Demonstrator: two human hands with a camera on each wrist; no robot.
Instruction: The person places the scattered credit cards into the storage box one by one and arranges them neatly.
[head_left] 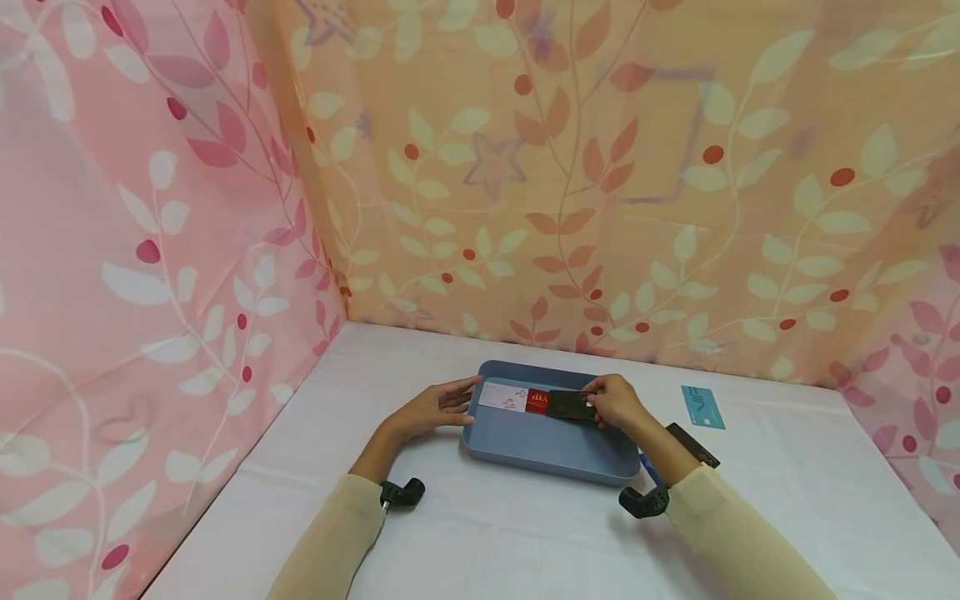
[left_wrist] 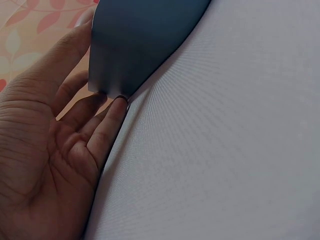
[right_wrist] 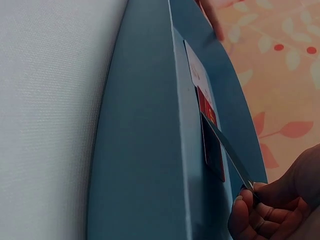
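Observation:
A grey-blue rectangular tray [head_left: 555, 454] lies on the white table. Inside, along its far side, a white card [head_left: 502, 397] and a red card marked VIP [head_left: 537, 401] form a row. My right hand [head_left: 617, 402] pinches one end of a dark card [head_left: 567, 405] over the tray. In the right wrist view that dark card [right_wrist: 229, 149] slants, its far end down at the red card [right_wrist: 207, 106] and its near end raised between thumb and fingers. My left hand [head_left: 431, 408] touches the tray's left end from outside, fingers [left_wrist: 107, 125] lightly bent against the wall.
Right of the tray a light-blue card [head_left: 702, 407] lies on the table [head_left: 525, 533]. A dark card [head_left: 693, 444] is partly covered by my right forearm, and a blue item [head_left: 651, 469] shows by the tray's corner. Patterned cloth walls [head_left: 570, 167] stand behind and at both sides.

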